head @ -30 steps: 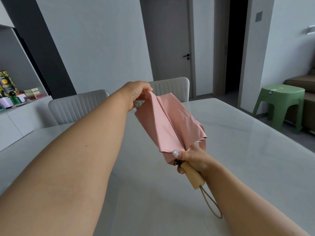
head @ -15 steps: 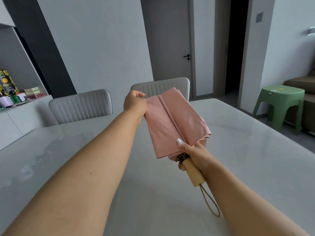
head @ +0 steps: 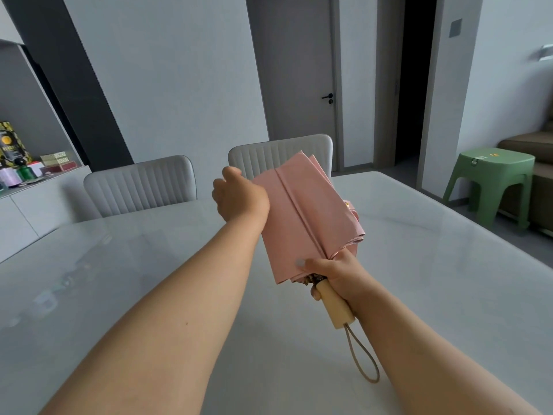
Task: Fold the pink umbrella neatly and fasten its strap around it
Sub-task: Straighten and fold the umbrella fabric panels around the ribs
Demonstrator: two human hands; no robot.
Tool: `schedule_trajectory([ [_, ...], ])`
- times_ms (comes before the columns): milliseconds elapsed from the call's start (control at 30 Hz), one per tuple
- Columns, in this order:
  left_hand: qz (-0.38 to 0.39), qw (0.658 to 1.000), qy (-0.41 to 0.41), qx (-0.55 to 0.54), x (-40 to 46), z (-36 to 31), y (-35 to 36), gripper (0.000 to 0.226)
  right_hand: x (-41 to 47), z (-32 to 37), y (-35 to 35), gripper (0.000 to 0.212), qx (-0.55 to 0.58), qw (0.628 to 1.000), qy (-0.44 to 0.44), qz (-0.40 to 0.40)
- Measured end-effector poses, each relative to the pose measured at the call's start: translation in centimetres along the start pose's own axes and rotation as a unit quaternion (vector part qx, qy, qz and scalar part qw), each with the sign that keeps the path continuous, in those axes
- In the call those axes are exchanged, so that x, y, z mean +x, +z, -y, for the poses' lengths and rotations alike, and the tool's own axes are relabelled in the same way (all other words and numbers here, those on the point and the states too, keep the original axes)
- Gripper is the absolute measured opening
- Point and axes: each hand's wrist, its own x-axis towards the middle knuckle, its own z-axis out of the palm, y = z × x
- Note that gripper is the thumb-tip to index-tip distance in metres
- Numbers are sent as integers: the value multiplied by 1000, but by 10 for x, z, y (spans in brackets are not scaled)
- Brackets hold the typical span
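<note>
The pink umbrella [head: 308,217] is held above the table [head: 419,265], gripped at its wooden handle [head: 335,307] by the right hand [head: 335,272], while the left hand [head: 239,197] is closed on a canopy panel. The pleat-folding step appears in hand; next, remaining panels likely need wrapping flat before the strap, not visible, is fastened.

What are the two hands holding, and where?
The pink umbrella. Right hand grips where canopy meets wooden handle; left hand holds the fabric's far left edge.
</note>
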Motion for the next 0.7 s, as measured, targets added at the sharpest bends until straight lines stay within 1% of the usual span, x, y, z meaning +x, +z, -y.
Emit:
schedule_trajectory([
  [67,13,999,31,28,-15,-11,2,37,0,0,1,31,-22,1000,-6,-3],
  [133,61,997,34,29,-33,-21,10,40,0,-1,2,30,-40,999,-8,-10],
  [200,124,992,-17,-17,-45,-22,21,51,0,-1,3,26,-56,998,-9,-16],
  [267,164,978,-73,-106,-45,-16,31,62,1,-1,4,37,-69,997,-13,-18],
  [367,220,942,-128,-218,-39,-2,37,69,3,-1,2,58,-69,997,-15,-12],
  [400,236,931,-128,-247,-38,3,39,69,4,-1,2,63,-69,997,-15,-10],
  [500,273,893,-110,-339,-41,8,31,57,4,-1,3,77,-79,997,-16,-2],
  [533,284,880,-104,-365,-41,11,29,53,3,0,5,79,-81,997,-20,0],
  [600,298,861,-127,-391,-40,21,30,45,1,3,7,80,-81,996,-26,5],
  [633,308,849,-150,-403,-42,24,29,45,1,4,7,79,-77,997,-26,9],
  [700,341,810,-186,-439,-46,32,29,52,-1,6,7,72,-45,999,-17,18],
])
